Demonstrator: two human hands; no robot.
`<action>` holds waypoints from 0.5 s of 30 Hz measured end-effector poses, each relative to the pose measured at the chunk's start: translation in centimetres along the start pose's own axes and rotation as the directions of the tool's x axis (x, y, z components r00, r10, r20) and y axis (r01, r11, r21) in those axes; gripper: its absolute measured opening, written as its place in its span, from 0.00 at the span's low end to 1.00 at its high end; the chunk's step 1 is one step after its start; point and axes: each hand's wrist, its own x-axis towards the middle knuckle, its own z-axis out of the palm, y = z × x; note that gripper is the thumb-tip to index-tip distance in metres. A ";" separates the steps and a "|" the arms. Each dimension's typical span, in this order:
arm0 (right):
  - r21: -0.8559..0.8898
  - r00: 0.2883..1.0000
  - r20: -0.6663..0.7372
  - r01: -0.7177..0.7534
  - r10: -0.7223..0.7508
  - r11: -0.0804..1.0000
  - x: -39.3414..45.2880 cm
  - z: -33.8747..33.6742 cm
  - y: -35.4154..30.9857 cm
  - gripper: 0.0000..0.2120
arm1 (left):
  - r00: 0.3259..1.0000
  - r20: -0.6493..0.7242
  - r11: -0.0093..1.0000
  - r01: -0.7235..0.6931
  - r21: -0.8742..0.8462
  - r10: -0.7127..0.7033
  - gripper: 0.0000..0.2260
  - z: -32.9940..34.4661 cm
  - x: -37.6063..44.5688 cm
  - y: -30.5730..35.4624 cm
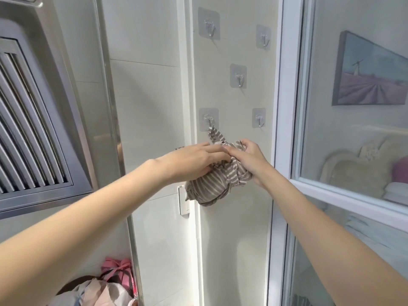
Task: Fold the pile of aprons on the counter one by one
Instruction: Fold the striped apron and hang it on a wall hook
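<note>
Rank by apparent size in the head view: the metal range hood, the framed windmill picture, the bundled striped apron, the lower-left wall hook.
1. Metal range hood, though nearness inflates it
2. Framed windmill picture
3. Bundled striped apron
4. Lower-left wall hook

We are facing a pale tiled wall (145, 107) carrying five clear hooks (238, 76). A steel range hood (33, 120) is slanting down at our left. A white switch (183, 200) is sitting on the wall corner. At our right, a white-framed glass door (287, 129) is showing a windmill painting (373, 74) and cushions (353, 171) beyond, soft daylight filling that room.
</note>
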 end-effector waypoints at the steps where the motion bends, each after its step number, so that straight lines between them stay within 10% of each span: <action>1: -0.034 1.000 0.013 0.001 -0.001 0.999 0.1 0.1 -0.4 0.16 | 0.998 0.056 0.999 0.036 0.017 -0.037 0.21 -0.3 0.2 0.0; 6: 0.037 0.998 0.024 -0.056 0.055 0.998 0.3 0.3 -0.9 0.15 | 0.983 0.079 0.970 0.151 0.189 -0.168 0.11 -0.6 0.6 1.4; 10: 0.272 0.980 0.050 -0.201 0.195 0.941 0.5 -1.1 -1.1 0.21 | 0.994 -0.091 0.998 0.063 0.031 -0.060 0.10 0.6 -1.2 1.9; 15: 0.392 0.963 0.076 -0.266 0.257 0.881 0.7 0.7 -0.4 0.10 | 0.971 -0.237 0.972 0.037 0.232 0.019 0.11 1.7 -1.3 1.4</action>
